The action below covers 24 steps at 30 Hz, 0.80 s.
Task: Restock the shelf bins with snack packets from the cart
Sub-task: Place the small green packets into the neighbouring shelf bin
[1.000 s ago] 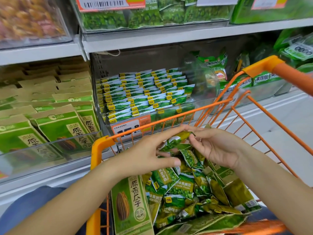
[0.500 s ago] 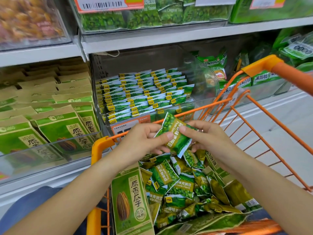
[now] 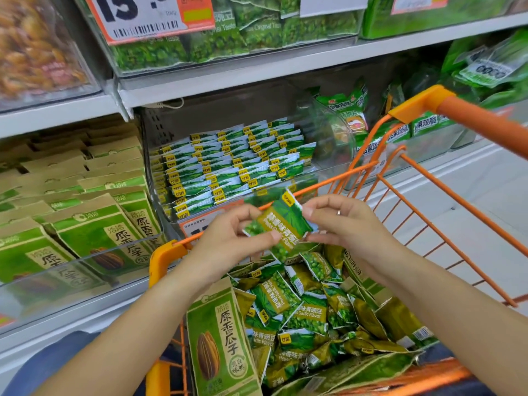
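Where shelf bin [image 3: 228,167] faces cart [image 3: 428,201] | floor [image 3: 471,195] pale

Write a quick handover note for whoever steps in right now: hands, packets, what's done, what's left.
Left hand and right hand both pinch one green pea packet above the orange cart.
Loose pea packets and a sunflower seed bag lie in the cart.
The clear middle bin already holds neat rows of matching packets, with space at its right.
Left: place the held packet in the bin, then the rest.
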Each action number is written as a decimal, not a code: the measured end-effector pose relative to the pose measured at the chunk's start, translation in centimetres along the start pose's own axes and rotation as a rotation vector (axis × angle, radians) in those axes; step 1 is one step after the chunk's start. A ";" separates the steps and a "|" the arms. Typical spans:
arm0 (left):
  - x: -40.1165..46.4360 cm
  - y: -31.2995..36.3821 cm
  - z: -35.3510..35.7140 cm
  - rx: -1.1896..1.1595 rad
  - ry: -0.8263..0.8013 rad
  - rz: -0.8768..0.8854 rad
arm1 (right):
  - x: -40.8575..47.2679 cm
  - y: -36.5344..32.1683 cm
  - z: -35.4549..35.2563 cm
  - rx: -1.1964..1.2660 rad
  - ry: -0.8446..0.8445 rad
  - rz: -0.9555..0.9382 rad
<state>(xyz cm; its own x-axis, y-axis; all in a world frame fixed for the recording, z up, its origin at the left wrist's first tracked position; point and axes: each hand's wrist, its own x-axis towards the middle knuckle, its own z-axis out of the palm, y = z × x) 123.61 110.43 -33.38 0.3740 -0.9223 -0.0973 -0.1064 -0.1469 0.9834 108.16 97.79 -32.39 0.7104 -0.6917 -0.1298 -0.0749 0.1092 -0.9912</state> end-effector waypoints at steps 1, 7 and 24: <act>-0.1 -0.1 0.0 0.028 -0.042 -0.023 | 0.0 0.0 0.0 0.014 0.031 -0.019; 0.1 0.5 0.1 -0.253 0.016 -0.056 | -0.2 -0.1 0.1 0.046 -0.062 0.056; 3.9 4.1 -2.2 0.657 0.084 0.156 | 0.2 0.6 0.6 -0.976 0.098 -0.345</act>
<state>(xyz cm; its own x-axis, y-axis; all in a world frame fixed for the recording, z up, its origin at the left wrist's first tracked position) 126.69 107.03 -29.43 0.3767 -0.9232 0.0765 -0.6922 -0.2257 0.6855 108.66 98.10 -32.98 0.7442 -0.6354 0.2060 -0.4432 -0.7005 -0.5593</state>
